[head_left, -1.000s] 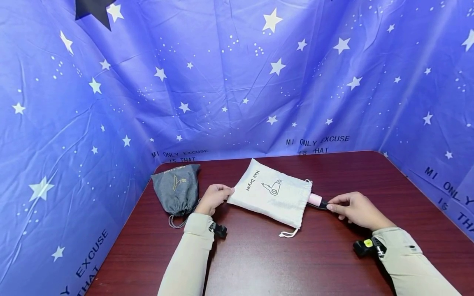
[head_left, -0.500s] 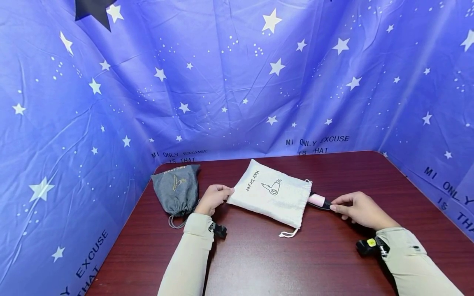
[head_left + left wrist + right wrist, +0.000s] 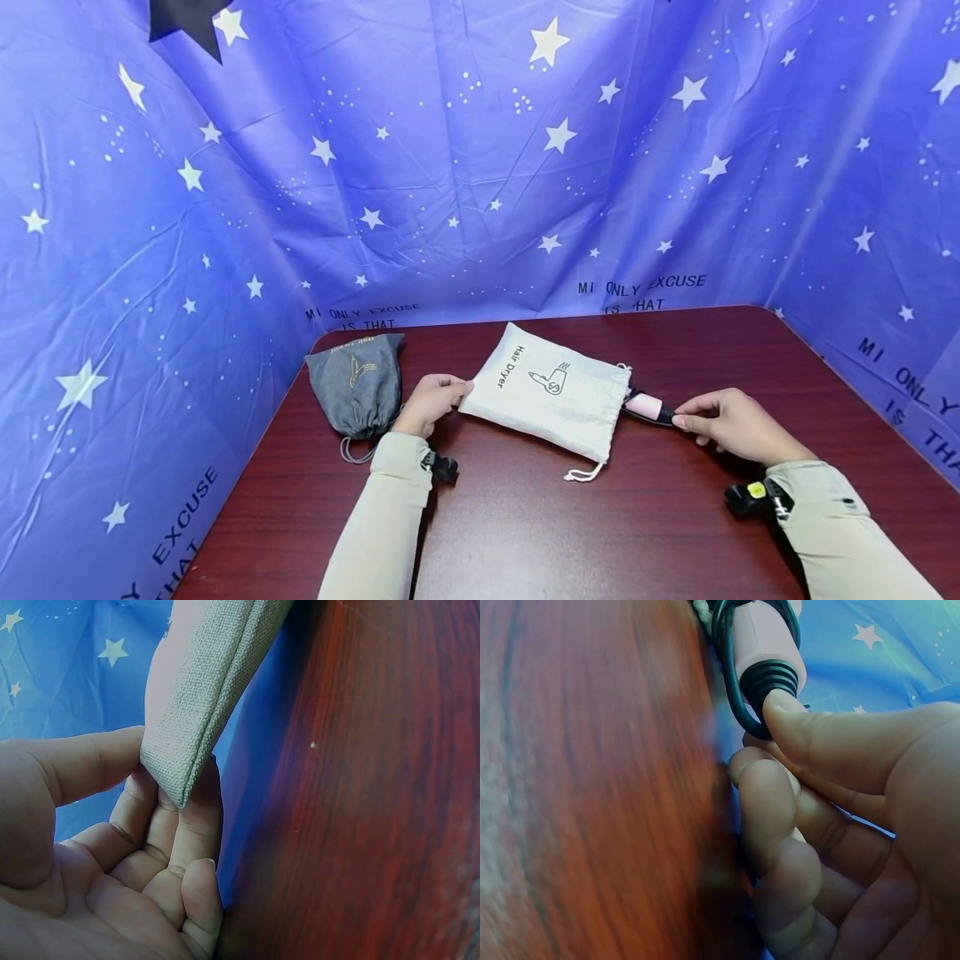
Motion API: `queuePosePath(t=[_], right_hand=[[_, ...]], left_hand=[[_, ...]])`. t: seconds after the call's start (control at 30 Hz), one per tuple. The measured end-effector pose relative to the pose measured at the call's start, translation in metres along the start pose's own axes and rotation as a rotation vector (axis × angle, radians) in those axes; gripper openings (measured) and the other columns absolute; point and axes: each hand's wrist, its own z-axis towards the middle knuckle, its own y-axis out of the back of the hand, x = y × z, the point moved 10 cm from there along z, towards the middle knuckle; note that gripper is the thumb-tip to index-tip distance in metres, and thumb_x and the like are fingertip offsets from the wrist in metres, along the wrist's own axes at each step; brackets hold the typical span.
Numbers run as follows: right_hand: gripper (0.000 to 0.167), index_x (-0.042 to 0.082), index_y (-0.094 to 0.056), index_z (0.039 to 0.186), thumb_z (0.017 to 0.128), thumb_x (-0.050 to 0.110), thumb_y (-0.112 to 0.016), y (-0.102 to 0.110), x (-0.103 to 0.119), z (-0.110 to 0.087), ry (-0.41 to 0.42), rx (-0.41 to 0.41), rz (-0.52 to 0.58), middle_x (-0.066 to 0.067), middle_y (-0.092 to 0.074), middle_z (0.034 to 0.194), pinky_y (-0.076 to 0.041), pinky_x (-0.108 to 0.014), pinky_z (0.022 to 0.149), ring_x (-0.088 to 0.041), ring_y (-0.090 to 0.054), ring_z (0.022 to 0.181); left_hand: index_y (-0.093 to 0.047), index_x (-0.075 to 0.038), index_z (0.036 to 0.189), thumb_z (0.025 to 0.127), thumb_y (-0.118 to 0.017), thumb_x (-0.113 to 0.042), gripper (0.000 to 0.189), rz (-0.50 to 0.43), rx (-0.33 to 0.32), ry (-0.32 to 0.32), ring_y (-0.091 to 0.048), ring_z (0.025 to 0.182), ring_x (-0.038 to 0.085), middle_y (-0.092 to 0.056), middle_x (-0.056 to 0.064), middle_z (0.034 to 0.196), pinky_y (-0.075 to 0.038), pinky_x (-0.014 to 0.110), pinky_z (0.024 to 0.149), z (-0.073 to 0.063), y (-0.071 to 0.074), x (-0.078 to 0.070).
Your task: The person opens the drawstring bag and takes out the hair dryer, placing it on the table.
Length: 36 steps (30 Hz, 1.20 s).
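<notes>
A white drawstring bag [image 3: 540, 400], printed "Hair Dryer", lies on the table between the hands. My left hand [image 3: 431, 404] pinches its closed bottom corner; the left wrist view shows that fabric corner [image 3: 195, 705] between thumb and fingers. Out of the bag's mouth pokes the pink handle of a hair dryer [image 3: 645, 407], the rest of it hidden inside. My right hand [image 3: 738, 427] pinches the handle's black ribbed cord end. In the right wrist view a black cord [image 3: 730, 679] loops alongside the pink handle [image 3: 763, 637].
Left of my left hand lies a grey drawstring bag [image 3: 356, 383] with its cord hanging toward me. The dark red wooden table [image 3: 570, 542] has blue star-printed cloth [image 3: 450, 150] standing behind it and at both sides.
My right hand has moved a little to the right, drawing more of the pink handle and black cord out of the white bag. My left hand stays at the corner.
</notes>
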Motion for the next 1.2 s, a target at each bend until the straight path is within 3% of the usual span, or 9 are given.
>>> queuePosePath(t=[0.33,1.2], right_hand=[[0.020,0.011,-0.080,0.105,0.095,0.028,-0.076,0.007,0.000,-0.001,0.043,-0.040,-0.053,0.000,-0.061,0.064,-0.044,-0.027,0.054,-0.009,-0.055,0.057],[0.020,0.011,-0.080,0.104,0.096,0.029,-0.074,0.020,-0.012,-0.006,0.046,-0.033,-0.066,0.002,-0.061,0.063,-0.043,-0.028,0.054,-0.010,-0.056,0.057]], left_hand=[[-0.076,-0.004,0.096,0.095,-0.074,-0.027,0.023,0.000,0.001,0.006,-0.055,0.073,0.015,-0.058,-0.004,0.070,-0.044,0.027,0.067,0.001,0.000,0.002],[-0.075,-0.003,0.094,0.095,-0.073,-0.023,0.020,-0.033,0.019,0.000,-0.056,0.072,0.014,-0.059,-0.003,0.069,-0.045,0.025,0.066,0.000,0.000,-0.001]])
